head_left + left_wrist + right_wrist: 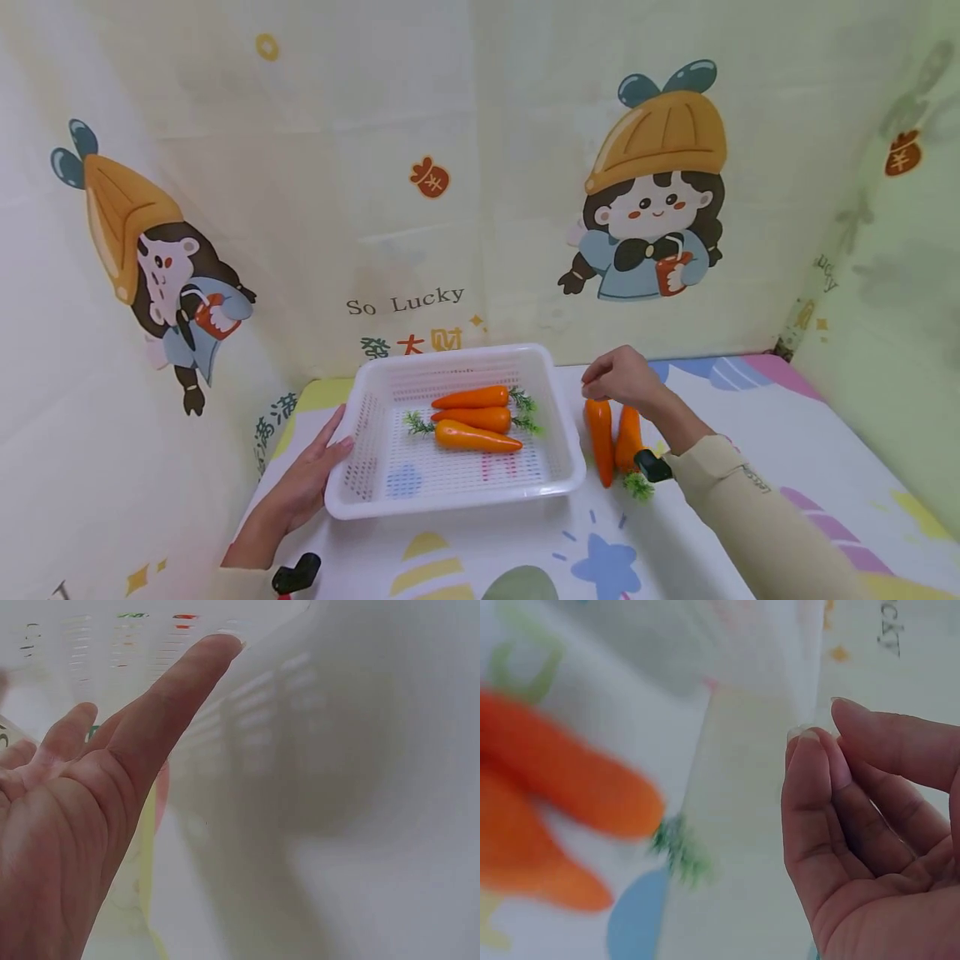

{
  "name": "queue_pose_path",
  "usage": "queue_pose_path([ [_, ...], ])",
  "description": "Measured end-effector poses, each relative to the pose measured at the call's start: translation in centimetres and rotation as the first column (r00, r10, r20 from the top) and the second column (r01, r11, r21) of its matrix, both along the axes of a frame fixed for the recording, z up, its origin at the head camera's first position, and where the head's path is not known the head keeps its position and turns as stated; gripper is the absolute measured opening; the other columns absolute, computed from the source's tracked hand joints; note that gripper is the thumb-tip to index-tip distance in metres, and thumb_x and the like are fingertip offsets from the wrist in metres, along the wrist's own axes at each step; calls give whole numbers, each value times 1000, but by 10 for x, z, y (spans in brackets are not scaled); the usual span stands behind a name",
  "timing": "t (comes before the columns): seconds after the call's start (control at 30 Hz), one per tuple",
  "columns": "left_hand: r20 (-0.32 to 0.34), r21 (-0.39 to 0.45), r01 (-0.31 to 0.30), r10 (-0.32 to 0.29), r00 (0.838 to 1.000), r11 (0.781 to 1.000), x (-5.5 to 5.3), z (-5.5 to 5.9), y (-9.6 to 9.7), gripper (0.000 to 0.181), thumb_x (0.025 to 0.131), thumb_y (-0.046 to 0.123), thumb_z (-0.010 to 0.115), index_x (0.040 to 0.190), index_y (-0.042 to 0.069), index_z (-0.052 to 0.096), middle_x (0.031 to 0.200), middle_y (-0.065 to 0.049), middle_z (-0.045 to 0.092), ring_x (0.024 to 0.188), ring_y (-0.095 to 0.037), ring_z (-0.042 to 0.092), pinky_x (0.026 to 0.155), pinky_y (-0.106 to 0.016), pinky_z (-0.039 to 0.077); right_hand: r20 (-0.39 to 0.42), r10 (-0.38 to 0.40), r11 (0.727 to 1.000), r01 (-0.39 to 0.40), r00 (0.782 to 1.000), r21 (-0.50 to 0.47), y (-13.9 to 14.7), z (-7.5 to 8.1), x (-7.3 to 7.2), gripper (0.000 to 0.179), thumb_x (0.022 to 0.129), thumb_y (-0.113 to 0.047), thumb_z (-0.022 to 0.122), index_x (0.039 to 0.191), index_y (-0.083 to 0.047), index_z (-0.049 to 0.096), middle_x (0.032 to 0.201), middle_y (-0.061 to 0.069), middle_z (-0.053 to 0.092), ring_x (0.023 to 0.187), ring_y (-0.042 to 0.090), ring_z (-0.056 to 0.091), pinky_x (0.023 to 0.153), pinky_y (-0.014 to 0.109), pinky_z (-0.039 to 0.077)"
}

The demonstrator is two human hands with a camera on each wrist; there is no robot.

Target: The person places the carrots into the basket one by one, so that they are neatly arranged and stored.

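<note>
A white plastic basket [457,504] with slotted walls stands on the table, three orange carrots lying in it: an upper carrot [472,397], a middle carrot [480,417] and a lower carrot [472,436]. Against the basket's left side rests my left hand [303,479], its fingers extended. My right hand [626,382] is just above the far end of a carrot [598,437] right of the basket. Its fingers [810,787] bend loosely, apart from the thumb, with nothing between them. Another carrot [628,442] lies beside that one, leafy end toward me.
A printed cloth [607,567] covers the table. Behind it and at both sides hang pale curtains [510,250] with cartoon figures and lettering. The basket's far rim is close to the back curtain. Each wrist carries a small black device [296,573].
</note>
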State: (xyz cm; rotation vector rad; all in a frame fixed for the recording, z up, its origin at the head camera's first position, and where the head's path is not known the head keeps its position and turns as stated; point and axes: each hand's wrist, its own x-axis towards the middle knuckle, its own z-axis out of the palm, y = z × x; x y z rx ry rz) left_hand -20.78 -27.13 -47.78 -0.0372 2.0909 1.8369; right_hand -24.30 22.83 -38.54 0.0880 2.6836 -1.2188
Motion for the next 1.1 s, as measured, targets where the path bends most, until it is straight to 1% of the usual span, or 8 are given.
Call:
queue_pose_path([
  [0.2,-4,4,-9,9,1000,1000,3,1,-3,73,106,47,56,160,60,9,171,-7,32,133,-32,61,103,-49,59,42,-47,997,45,998,65,34,-15,13,31,91,-14,77,115,4,75,107,17,74,91,26,67,94,48,62],
  [0.3,-9,13,-6,6,1000,1000,3,2,-3,72,106,46,56,160,61,10,171,-6,31,136,-32,59,104,-49,58,71,-86,993,79,994,88,47,-26,19,34,89,-15,78,115,6,74,108,20,74,90,26,68,91,46,63],
  [0.43,-11,18,-8,8,1000,1000,3,2,-3,71,106,47,56,159,62,11,171,-4,30,138,-33,58,106,-48,57,118,-133,987,120,984,108,58,-42,28,40,87,-19,80,115,8,71,106,20,72,85,25,67,81,37,63],
  [0.57,-18,22,-6,6,1000,1000,3,2,-2,72,106,46,57,160,60,11,172,-3,29,139,-33,56,106,-48,57,148,-182,981,169,972,96,60,-57,37,45,88,-27,83,110,9,69,93,16,67,77,23,62,70,28,58],
  [0.7,-17,24,-7,7,1000,1000,3,1,0,73,105,45,57,160,59,12,172,-3,30,138,-34,57,105,-48,58,166,-222,974,211,961,83,57,-68,43,48,89,-34,82,105,9,67,83,14,63,70,23,60,64,27,55],
  [0.87,-10,19,-18,18,1000,1000,2,-1,2,74,105,46,58,161,58,12,171,-4,32,134,-33,60,103,-49,59,188,-258,966,250,948,66,53,-76,46,49,89,-35,81,104,8,63,80,13,61,65,23,61,62,26,56],
  [0.97,-5,15,-25,25,1000,1000,1,-2,2,75,104,47,58,162,56,11,171,-4,33,133,-32,61,103,-49,59,206,-279,960,274,938,53,50,-79,45,48,88,-34,81,103,7,62,80,14,61,63,23,61,62,27,57],
  [1.1,-3,14,-26,26,1000,1000,2,-2,1,76,105,46,58,163,54,9,171,-4,32,134,-32,60,104,-49,58,217,-289,957,289,932,33,49,-81,42,48,88,-31,81,106,7,59,83,15,60,61,23,61,64,28,59],
])
